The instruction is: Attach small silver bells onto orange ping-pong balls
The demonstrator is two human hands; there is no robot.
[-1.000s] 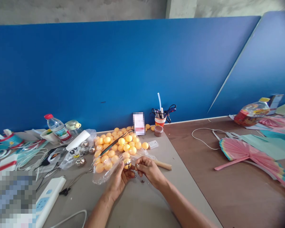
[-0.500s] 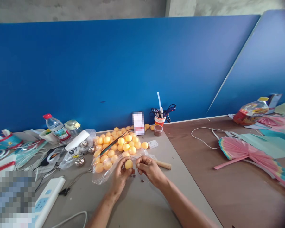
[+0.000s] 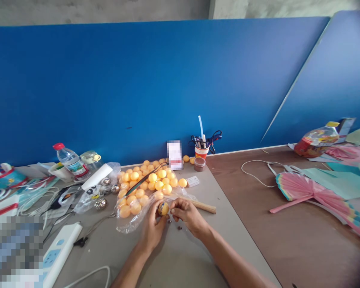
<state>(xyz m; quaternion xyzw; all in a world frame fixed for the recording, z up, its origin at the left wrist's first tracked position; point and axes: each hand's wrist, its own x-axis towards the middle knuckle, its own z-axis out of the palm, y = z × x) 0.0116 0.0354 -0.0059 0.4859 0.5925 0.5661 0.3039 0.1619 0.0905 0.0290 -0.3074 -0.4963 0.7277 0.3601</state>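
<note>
My left hand (image 3: 151, 225) is closed around an orange ping-pong ball (image 3: 163, 208). Dark, shiny patches show on the ball's left and upper side; the rest is plain orange. Just right of the ball, my right hand (image 3: 186, 215) has thumb and fingertips pinched together, and whatever lies between them is too small to make out. Below the hands, small dark beads or bits (image 3: 180, 228) lie on the grey table. Behind them is a clear plastic bag (image 3: 126, 227) with many orange ping-pong balls (image 3: 135, 208), a dark slim tool (image 3: 138, 185) resting across it.
A bundle of thin wooden sticks (image 3: 205, 207), a small white box (image 3: 193, 181), a brown round tub (image 3: 199, 164) and a paper cup (image 3: 202, 153) of tools stand beyond. Silvery balls (image 3: 101, 204), a bottle (image 3: 73, 163) and a power strip (image 3: 63, 252) are left; a pink paper fan (image 3: 313, 192) lies right.
The ball has turned in my left hand, so its dark patterned side now shows. My right fingertips have shifted slightly left, closer to the ball.
</note>
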